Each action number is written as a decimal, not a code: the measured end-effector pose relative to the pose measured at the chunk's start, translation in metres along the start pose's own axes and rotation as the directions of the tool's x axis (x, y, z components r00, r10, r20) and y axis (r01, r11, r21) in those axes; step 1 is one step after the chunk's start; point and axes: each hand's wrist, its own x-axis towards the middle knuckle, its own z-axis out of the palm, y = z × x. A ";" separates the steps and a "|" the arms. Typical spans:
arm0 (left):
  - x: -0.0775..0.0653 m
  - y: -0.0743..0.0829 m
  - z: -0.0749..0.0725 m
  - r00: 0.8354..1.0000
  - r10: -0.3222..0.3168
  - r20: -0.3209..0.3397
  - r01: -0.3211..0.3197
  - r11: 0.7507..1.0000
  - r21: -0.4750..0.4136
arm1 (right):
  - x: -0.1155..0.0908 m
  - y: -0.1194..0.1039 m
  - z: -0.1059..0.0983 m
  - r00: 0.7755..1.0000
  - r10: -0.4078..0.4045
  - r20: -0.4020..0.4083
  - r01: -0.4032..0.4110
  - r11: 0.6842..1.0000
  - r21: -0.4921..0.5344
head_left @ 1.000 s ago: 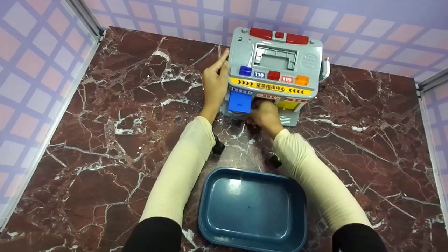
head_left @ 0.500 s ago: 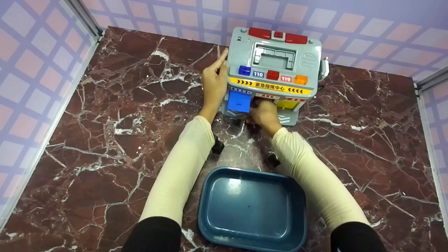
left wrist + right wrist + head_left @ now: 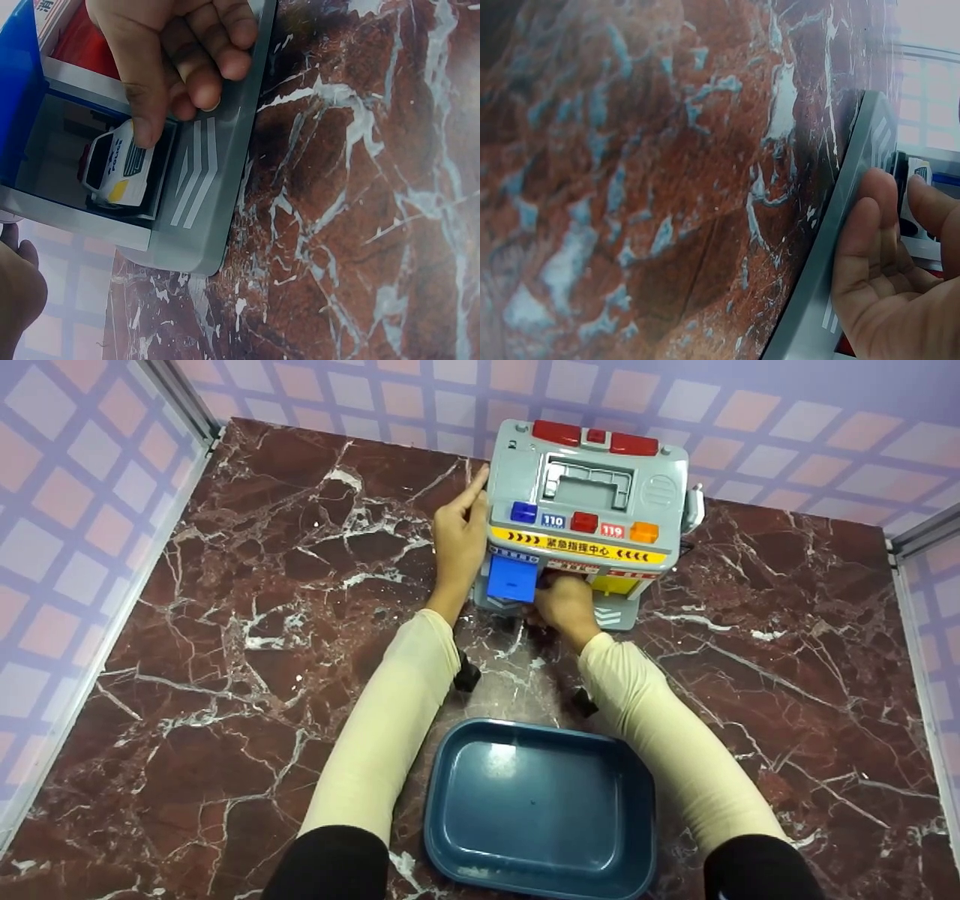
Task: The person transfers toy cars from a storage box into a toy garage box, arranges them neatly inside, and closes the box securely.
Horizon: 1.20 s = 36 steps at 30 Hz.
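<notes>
A grey toy emergency station stands at the back of the marbled table, its blue door raised. My left hand rests along the station's left side with the index finger extended. In front of the bays is my right hand, its fingertips hidden in the head view. The left wrist view has the right thumb pressing the front of a small white police car inside the left bay. The other fingers bend loosely over the grey ramp, holding nothing. Part of the car also appears beside the thumb in the right wrist view.
A dark blue tray lies between my forearms near the front. Beside the right hand is a yellow door on the station. A white handset-like part sticks out on its right side. Patterned panels surround the table.
The right forearm has shifted very slightly left. Both hands stay at the station, and the blue door remains raised.
</notes>
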 end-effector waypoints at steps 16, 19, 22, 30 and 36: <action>0.001 0.001 0.000 1.000 -0.017 0.001 0.017 0.999 -0.028 | 0.003 0.000 0.002 0.999 0.009 -0.054 -0.008 1.000 0.004; 0.001 0.001 0.000 1.000 -0.024 0.001 0.024 0.999 -0.029 | 0.003 0.000 0.002 0.998 0.008 -0.061 -0.007 1.000 0.012; 0.001 0.001 0.000 1.000 -0.026 0.003 0.027 0.999 -0.030 | 0.003 -0.001 0.003 0.998 0.014 -0.065 -0.011 0.999 0.042; 0.000 0.001 0.000 1.000 -0.028 -0.001 0.028 0.999 -0.024 | -0.001 -0.001 -0.005 0.998 0.051 0.033 -0.053 0.996 0.078; 0.001 0.001 0.002 0.999 -0.048 0.002 0.048 0.998 -0.033 | -0.020 -0.010 -0.028 0.975 0.076 0.207 -0.044 0.987 -0.153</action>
